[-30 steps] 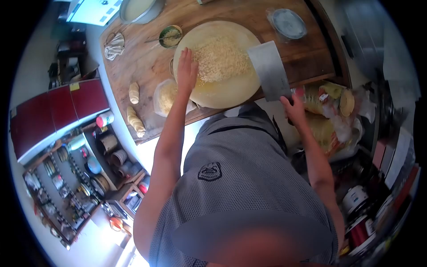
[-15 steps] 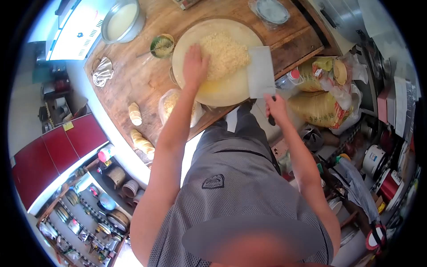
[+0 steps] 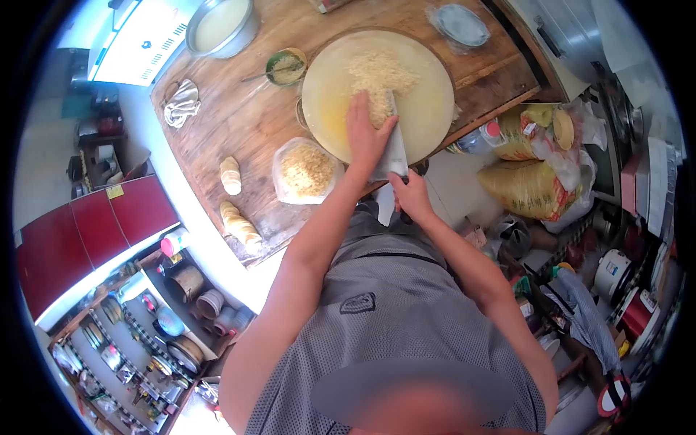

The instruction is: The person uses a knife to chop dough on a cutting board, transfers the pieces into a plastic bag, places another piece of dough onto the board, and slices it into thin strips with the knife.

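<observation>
On a round cutting board (image 3: 428,116) lies a heap of pale yellow, finely chopped food (image 3: 380,72). My right hand (image 3: 412,196) is closed around the handle of a cleaver (image 3: 395,154), whose wide blade stands tilted at the heap's near side. Stretched out over the chopped bits is my left hand (image 3: 368,138), its fingers pointing away from me and its thumb at the blade. Some bits sit between that hand and the blade. Beside the board, left of my left forearm, is a clear plastic bag (image 3: 308,170) of similar yellow bits.
The wooden table (image 3: 254,116) also bears a small green bowl (image 3: 286,67) with a utensil, a large metal basin (image 3: 221,29), two pastry-like rolls (image 3: 230,175), a crumpled cloth (image 3: 182,103) and a wrapped dish (image 3: 462,25). Yellow sacks (image 3: 518,185) stand right of the table.
The cleaver has moved left from the board's right edge and turned from flat to steeply tilted. My left hand has come toward it, over the bits, and the heap is narrower.
</observation>
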`<control>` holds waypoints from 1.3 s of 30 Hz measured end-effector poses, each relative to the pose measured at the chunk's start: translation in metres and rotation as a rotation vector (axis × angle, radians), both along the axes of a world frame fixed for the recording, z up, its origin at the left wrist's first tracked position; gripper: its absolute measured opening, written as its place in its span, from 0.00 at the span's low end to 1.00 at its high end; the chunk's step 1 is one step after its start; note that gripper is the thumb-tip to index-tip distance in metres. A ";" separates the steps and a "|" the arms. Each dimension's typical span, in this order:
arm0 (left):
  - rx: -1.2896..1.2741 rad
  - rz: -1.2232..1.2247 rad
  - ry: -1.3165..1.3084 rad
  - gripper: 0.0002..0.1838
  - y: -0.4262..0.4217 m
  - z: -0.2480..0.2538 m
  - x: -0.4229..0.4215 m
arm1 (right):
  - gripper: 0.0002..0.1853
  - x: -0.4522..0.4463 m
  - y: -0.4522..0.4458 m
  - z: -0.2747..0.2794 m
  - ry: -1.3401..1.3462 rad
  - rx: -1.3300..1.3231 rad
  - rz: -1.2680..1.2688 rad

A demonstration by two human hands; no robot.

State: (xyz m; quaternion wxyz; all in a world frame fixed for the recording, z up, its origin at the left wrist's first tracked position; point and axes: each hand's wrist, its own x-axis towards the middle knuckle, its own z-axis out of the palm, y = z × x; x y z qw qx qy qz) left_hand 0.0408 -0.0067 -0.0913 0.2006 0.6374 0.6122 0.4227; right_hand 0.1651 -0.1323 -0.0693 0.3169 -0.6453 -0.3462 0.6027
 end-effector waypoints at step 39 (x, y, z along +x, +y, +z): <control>-0.112 0.201 0.447 0.31 -0.086 -0.048 -0.160 | 0.11 -0.014 -0.083 0.083 0.172 -0.473 0.464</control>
